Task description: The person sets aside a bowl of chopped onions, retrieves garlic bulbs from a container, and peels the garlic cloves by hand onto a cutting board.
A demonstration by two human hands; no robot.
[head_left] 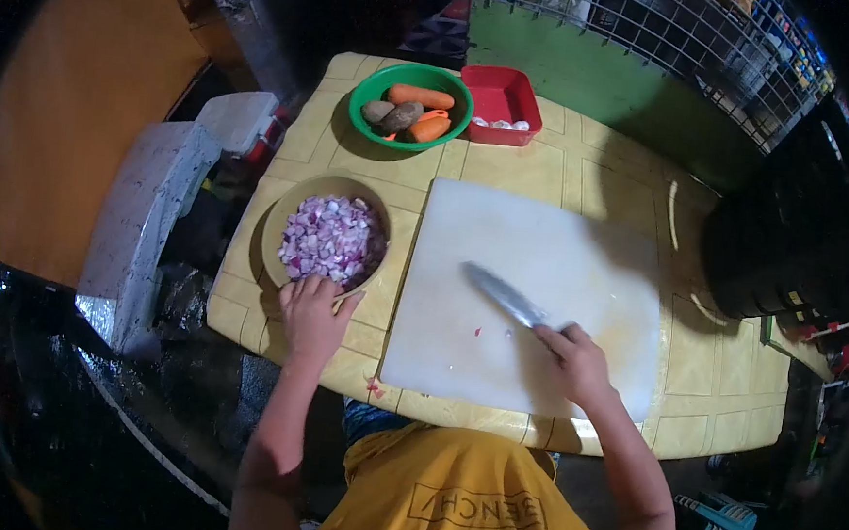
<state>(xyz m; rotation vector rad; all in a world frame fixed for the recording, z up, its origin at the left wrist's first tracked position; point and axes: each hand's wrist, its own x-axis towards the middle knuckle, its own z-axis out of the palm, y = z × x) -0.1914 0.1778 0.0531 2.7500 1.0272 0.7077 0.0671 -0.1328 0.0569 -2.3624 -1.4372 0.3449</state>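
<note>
In my right hand (579,364) is a kitchen knife (502,294), its blade over the white cutting board (543,233) and pointing to the far left. I cannot tell whether the blade touches the board. A few small scraps of onion lie on the board near it. My left hand (314,319) grips the near rim of a tan bowl (282,208), thumb outside and fingers over the edge. Chopped red onion (334,240) fills much of that bowl, which stands left of the board.
Behind the bowl, a green basin (358,115) holds carrots (420,97) and brown potatoes (401,118). Beside it, a red container (501,95) has several garlic pieces (521,125). A dark bucket (766,247) stands at the right, past the yellow-covered table (719,380).
</note>
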